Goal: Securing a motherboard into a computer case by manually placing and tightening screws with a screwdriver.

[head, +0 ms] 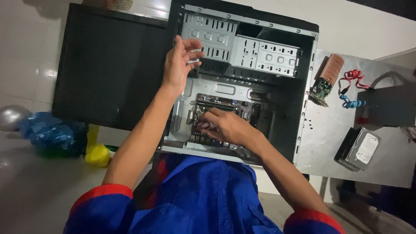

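Right hand (227, 128): down inside the open computer case (303, 130), palm down, fingers curled onto the near-left part of the motherboard (225, 104). Fingertips pinch at something small with a red tint; cannot tell if it is a connector or a cable end. Grasping, not released, but exactly what is hidden under the fingers.

Left hand (178, 65): up and to the left of the right one, fingers half spread and bent over the edge of the metal drive cage (208, 37). Resting or bracing there; not clenched, nothing carried in it.

Motherboard lies flat on the floor of the case, directly beneath the right hand, seemingly fixed in place. Judgement: thin, stiff, brittle board; the parts and pins on its face are fragile. Best taken by the bare edges or by a connector body, not by the components. Any small plug should be light but stiff to pull.

Case: sheet metal, rigid, likely heavy; stamped edges may be sharp near the left hand's fingers.

Outward, right of the right hand: removed side panel (329, 147) lying flat, carrying a circuit card with a copper heatsink (327, 78), coiled red and blue cables (352, 89) and a hard drive (362, 149). Beyond the left hand, a dark panel (108, 65). Far left, on the floor, blue and yellow plastic bags (65, 138).
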